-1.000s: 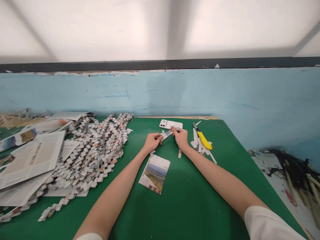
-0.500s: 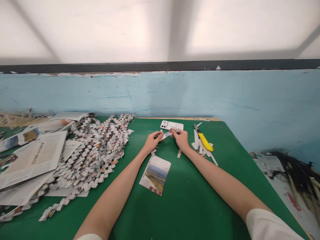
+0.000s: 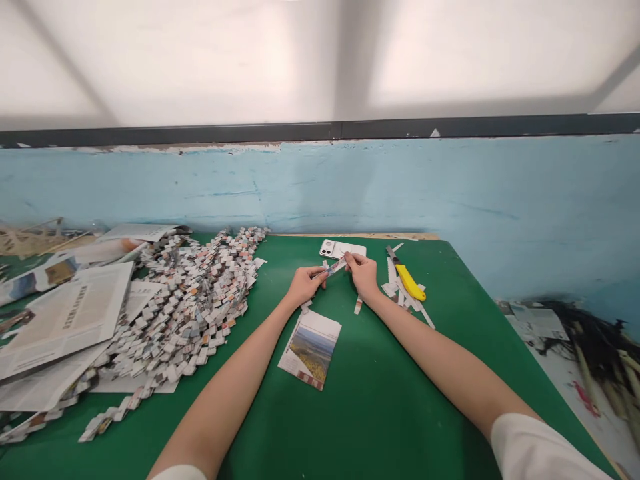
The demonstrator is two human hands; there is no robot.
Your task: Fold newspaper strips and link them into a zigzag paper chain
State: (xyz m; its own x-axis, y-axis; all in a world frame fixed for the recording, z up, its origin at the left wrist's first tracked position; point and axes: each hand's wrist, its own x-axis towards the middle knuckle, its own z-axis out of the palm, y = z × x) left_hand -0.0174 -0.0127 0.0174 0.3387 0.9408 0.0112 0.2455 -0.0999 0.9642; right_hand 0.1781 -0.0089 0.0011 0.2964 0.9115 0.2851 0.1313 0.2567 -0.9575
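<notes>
Between my hands stretches a narrow paper strip [image 3: 337, 266], printed and slanting up to the right. My left hand [image 3: 303, 285] pinches its lower left end; my right hand [image 3: 363, 273] pinches the upper right end. Just behind them a white phone [image 3: 343, 249] lies camera side up. Small folded paper pieces [image 3: 306, 305] show beside my left wrist, partly hidden by it. Nearer to me rests a stack of cut paper [image 3: 311, 348] with a landscape photo on top. A short strip [image 3: 358, 305] lies below my right hand.
To the right a yellow-handled knife [image 3: 411, 283] lies on loose paper strips [image 3: 425, 313]. A large heap of folded, linked paper chains [image 3: 195, 307] covers the left side, beside newspaper sheets [image 3: 65, 313]. The green table [image 3: 400, 413] meets a blue wall [image 3: 320, 187].
My right fingers have shifted slightly toward the strip's far end, and more of the strip shows between my hands. Its right end is tilted up a little more.
</notes>
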